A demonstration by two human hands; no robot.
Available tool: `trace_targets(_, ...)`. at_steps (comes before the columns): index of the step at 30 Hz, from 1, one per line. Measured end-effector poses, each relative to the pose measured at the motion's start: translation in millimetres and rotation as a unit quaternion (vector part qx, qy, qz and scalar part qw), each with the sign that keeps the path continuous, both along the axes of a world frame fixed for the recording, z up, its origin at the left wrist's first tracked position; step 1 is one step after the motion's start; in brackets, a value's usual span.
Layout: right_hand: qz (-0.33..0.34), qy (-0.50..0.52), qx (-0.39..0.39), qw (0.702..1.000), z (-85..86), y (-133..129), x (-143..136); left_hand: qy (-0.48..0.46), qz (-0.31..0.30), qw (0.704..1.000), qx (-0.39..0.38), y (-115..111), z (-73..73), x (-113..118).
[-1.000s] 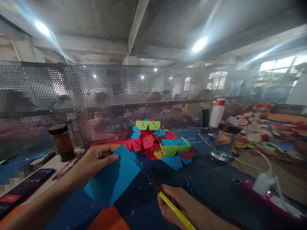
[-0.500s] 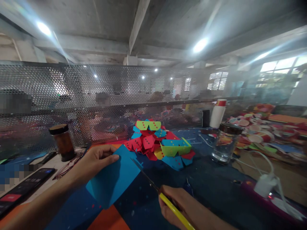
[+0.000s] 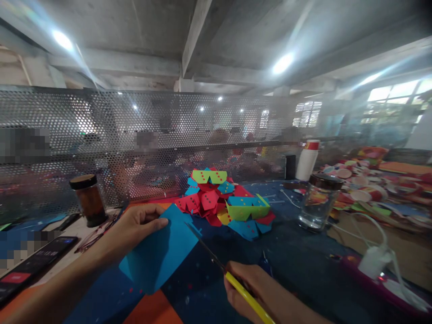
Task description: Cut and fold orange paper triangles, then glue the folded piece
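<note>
My left hand [image 3: 145,221] pinches the upper left edge of a blue paper sheet [image 3: 168,247], thumb on top. The sheet bends down toward the table. My right hand [image 3: 246,288] is closed around scissors with a yellow handle [image 3: 248,297]. Their dark blades point up and left, reaching the sheet's right edge near its top corner. Behind the sheet lies a pile of folded, dotted paper pieces [image 3: 207,200] in red, blue, yellow and green. An orange sheet [image 3: 153,310] lies below the blue one.
A brown jar [image 3: 89,202] and a phone [image 3: 37,265] are at left. At right stand a glass jar [image 3: 317,204], white cups [image 3: 307,159] and a charger [image 3: 374,261] with cables. Behind the table is a perforated metal screen [image 3: 162,121], with paper scraps [image 3: 364,180] at far right.
Hardly anything differs. The scissors and my right hand have shifted very slightly to the right, and the lower left corner of the blue sheet sits slightly farther left.
</note>
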State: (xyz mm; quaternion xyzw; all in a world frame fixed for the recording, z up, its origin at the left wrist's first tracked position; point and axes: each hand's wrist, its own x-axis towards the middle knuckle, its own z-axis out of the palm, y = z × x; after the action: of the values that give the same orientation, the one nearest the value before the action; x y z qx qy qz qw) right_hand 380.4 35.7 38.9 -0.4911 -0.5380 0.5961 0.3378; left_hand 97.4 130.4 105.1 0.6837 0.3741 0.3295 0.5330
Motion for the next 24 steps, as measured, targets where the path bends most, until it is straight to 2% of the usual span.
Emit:
trace_targets(8, -0.004, 0.044, -0.068, 0.997, -5.8, 3, -6, -0.003, -0.001, 1.0, 0.003, -3, 1.4, 2)
trace_targets(12, 0.026, 0.045, -0.094, 0.994, -9.6, 2, -5, -0.007, -0.001, 1.0, 0.004, -3, 1.9, 2)
trace_targets(19, 0.015, 0.12, -0.113, 0.986, -13.8, 3, -5, -0.007, -0.005, 1.0, 0.014, -1, -0.3, 1)
trace_targets(24, 0.014, 0.114, -0.121, 0.986, -9.8, 4, -4, -0.015, -0.003, 1.0, -0.009, -2, -0.5, 1)
